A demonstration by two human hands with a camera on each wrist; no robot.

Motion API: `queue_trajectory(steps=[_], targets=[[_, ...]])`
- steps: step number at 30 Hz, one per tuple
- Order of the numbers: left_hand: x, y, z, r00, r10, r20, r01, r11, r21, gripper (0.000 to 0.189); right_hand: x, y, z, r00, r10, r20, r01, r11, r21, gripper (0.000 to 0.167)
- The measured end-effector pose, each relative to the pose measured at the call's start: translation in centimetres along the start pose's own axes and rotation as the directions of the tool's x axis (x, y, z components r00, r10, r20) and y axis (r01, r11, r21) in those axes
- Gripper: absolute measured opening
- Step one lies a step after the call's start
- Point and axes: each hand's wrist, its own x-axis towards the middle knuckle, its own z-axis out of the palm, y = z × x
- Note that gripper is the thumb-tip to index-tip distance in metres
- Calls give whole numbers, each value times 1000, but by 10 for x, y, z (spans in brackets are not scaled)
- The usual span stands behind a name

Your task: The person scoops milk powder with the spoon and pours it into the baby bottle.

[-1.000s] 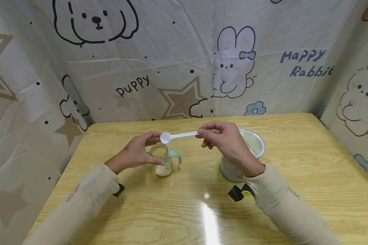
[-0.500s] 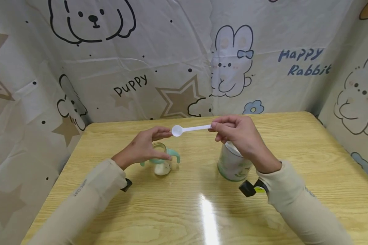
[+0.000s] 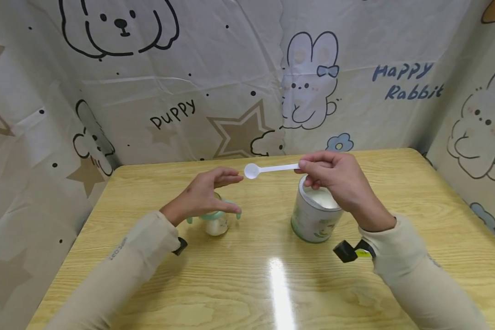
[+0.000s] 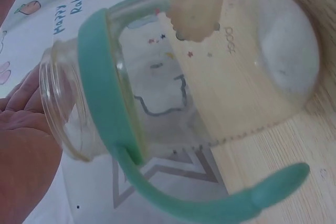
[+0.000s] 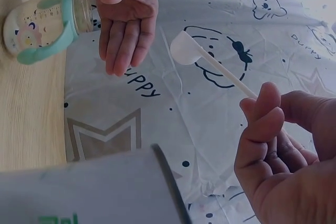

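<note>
A clear baby bottle with a mint-green two-handled collar stands upright and uncapped on the table; white powder lies in its bottom. Over its mouth hovers my left hand, fingers straight and thumb spread, holding nothing and apart from the bottle in the right wrist view. Thumb and fingers of my right hand pinch the handle end of a white measuring scoop. The scoop bowl points left, toward the left fingertips. Under the right hand is an open powder can with pale powder inside, partly hidden by that hand.
The wood-grain table carries the bottle at left and the can at right. A cloth backdrop with cartoon prints rises behind the table and at both sides. A bright glare streak lies on the tabletop's front part.
My right hand has carried the scoop rightward, from over the bottle mouth to beside and above the can. My left hand has shifted up and right, over the bottle. Bottle and can stay in place.
</note>
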Motion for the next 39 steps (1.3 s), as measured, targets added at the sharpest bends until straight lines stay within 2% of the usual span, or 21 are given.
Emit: queue_trajectory(steps=[5,15,26,34,39], targets=[[3,4,5,1000,9,17,-8,999,-33,84,-3,2,-8,1000,-8,-15,8,1000,18,30],[10,14,14,998,44,37,-43,999,-16,83,-10,8,-27,998,-14,-59,11,999,-50,34],[19,18,27,996,54,64,-50,997,-56,86,-16,14,-47,996,-5,-89,-2,997,-82,36],[27,22,39,995,71,67,-67,995,-68,88,-21,20,-61,992,-13,-124,2,996,-93,24],[32,25,49,993,89,75,-86,995,-42,91,-24,24,-68,991,-30,-132,25,999,-38,9]])
